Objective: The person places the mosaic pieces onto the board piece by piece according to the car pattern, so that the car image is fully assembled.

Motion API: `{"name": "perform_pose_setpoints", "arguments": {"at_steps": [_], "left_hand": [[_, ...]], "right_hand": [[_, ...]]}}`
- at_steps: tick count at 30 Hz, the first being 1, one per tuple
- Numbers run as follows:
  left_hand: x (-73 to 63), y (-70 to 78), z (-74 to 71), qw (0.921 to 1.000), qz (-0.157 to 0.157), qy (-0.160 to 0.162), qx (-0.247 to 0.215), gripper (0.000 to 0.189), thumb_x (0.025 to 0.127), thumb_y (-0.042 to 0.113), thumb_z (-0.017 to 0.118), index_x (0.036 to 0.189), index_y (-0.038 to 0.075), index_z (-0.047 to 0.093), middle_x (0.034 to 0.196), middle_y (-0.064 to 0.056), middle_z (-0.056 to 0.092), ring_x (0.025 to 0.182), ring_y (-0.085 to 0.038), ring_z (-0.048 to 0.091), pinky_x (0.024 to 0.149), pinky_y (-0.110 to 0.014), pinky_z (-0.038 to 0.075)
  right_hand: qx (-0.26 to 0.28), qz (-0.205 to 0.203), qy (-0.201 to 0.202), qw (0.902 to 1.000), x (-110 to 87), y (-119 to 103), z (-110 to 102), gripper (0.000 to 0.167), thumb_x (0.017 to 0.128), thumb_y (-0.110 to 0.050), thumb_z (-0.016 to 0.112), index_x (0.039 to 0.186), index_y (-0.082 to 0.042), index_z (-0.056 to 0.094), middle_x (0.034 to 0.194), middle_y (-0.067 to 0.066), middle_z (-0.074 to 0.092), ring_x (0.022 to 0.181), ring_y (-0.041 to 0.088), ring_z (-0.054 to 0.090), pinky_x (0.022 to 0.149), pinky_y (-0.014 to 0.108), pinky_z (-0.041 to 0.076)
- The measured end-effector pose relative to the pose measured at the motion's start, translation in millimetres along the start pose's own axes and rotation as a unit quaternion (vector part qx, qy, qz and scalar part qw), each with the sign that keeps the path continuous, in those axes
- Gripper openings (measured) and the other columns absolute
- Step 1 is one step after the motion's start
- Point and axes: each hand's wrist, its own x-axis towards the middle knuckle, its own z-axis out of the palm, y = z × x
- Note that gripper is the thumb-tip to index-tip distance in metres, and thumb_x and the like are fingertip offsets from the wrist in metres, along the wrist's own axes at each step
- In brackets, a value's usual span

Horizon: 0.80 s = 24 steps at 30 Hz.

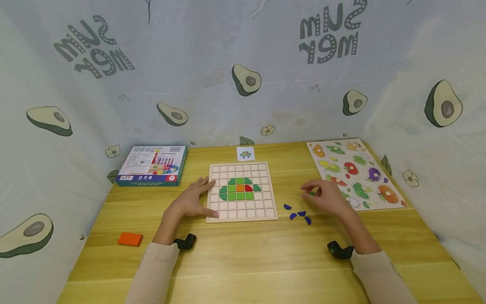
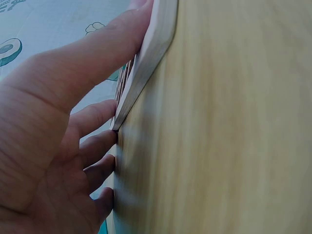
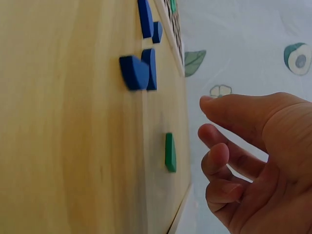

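A pale wooden grid board (image 1: 243, 213) lies mid-table, with green, orange and red pieces (image 1: 240, 188) fitted in its squares. My left hand (image 1: 193, 197) spreads at the board's left side, fingers extended along that edge, thumb at the near left corner. In the left wrist view the thumb touches the board's side (image 2: 161, 44). My right hand (image 1: 326, 195) hovers over the table right of the board, fingers loosely bent with nothing between them. Below it lies a green piece (image 3: 170, 152). Several blue half-round pieces (image 3: 134, 73) lie close by, between that hand and the board.
Behind the board stands a small pattern card (image 1: 245, 153). A vegetable puzzle board (image 1: 357, 173) lies at the right. A boxed toy set (image 1: 152, 165) sits at the back left, and an orange block (image 1: 130, 239) is near the left forearm. Printed cloth (image 1: 212, 105) encloses the table.
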Motion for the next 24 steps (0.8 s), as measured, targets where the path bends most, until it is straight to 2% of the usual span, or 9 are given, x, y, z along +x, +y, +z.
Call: {"name": "perform_pose_setpoints", "arguments": {"at_steps": [7,13,16,17,21,24], "left_hand": [[0.1,0.7,0.0,1.0000,0.002,0.001,0.001,0.118,0.067,0.066,0.087,0.164,0.026,0.031,0.175,-0.002,0.013,0.162,-0.032,0.005,0.129,-0.061,0.012],[-0.7,-1.3,-0.9,1.0000,0.005,0.002,0.002,0.119,0.068,0.067,0.087,0.164,0.025,0.031,0.175,-0.002,0.013,0.162,-0.033,0.006,0.129,-0.061,0.010],[-1.1,-1.2,-0.9,1.0000,0.004,0.001,0.000,0.119,0.068,0.067,0.087,0.164,0.025,0.030,0.175,-0.001,0.012,0.162,-0.033,0.006,0.129,-0.061,0.010],[-1.0,-1.0,-0.8,1.0000,0.004,0.001,0.000,0.119,0.068,0.067,0.087,0.164,0.026,0.030,0.175,-0.001,0.012,0.162,-0.032,0.006,0.129,-0.061,0.010],[-0.6,-0.3,-0.8,1.0000,0.003,0.000,-0.001,0.119,0.068,0.067,0.087,0.164,0.027,0.030,0.175,0.001,0.012,0.162,-0.031,0.006,0.129,-0.060,0.011],[-0.7,-0.1,-1.2,1.0000,0.004,0.000,-0.001,0.119,0.068,0.067,0.087,0.164,0.026,0.031,0.175,0.000,0.012,0.162,-0.032,0.006,0.129,-0.061,0.011]], "right_hand": [[-0.008,0.008,-0.004,0.9999,-8.8,9,-8,0.025,0.093,-0.010,0.074,0.118,-0.003,0.075,0.117,0.018,0.073,0.059,0.011,0.048,0.054,0.025,0.043],[-0.019,0.020,-0.022,0.9994,-7.1,15,-9,0.033,0.090,0.002,0.060,0.120,-0.002,0.073,0.126,0.021,0.069,0.049,0.011,0.042,0.047,0.026,0.040],[-0.021,0.030,-0.036,0.9987,-5.2,15,-8,0.033,0.091,0.002,0.058,0.121,-0.001,0.072,0.122,0.021,0.070,0.053,0.013,0.045,0.050,0.026,0.041],[-0.026,0.030,-0.037,0.9986,-4.7,14,-7,0.032,0.092,0.001,0.059,0.121,-0.001,0.073,0.119,0.020,0.071,0.059,0.013,0.050,0.054,0.026,0.043],[-0.032,0.026,-0.043,0.9982,-2.3,10,-1,0.022,0.095,-0.007,0.067,0.116,-0.001,0.074,0.100,0.011,0.072,0.072,0.016,0.056,0.064,0.027,0.046],[-0.035,0.029,-0.048,0.9978,-1.4,7,2,0.021,0.097,-0.018,0.072,0.111,-0.003,0.075,0.089,0.004,0.069,0.072,0.015,0.054,0.064,0.028,0.045]]}}
